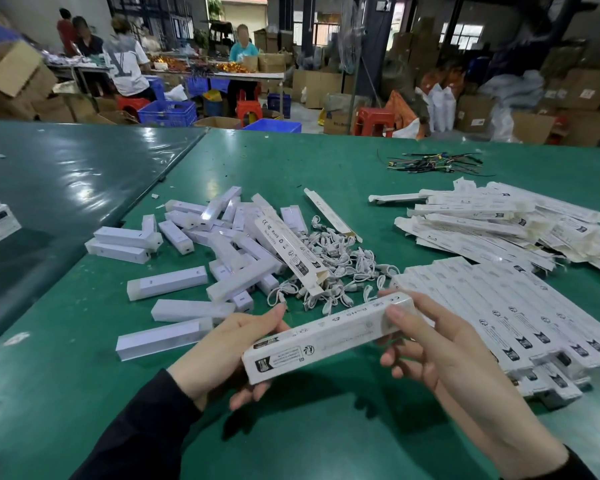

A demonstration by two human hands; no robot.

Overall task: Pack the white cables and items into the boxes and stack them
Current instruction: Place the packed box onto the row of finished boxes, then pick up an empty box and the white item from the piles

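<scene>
Both hands, left hand [222, 348] and right hand [440, 344], grip the long white printed cardboard box [326, 336] above the green tabletop [326, 427]. Press that end flap fully shut (right side), then stack it squarely.

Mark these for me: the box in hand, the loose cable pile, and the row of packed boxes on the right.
long white printed cardboard box [326, 336]: head view, middle of its top face.
pile of coiled white cables [340, 268]: head view, centre of the heap.
row of closed white boxes [506, 306]: head view, top of a middle box.

warehouse: stacked cartons [579, 88], packing tables [326, 157]
</scene>
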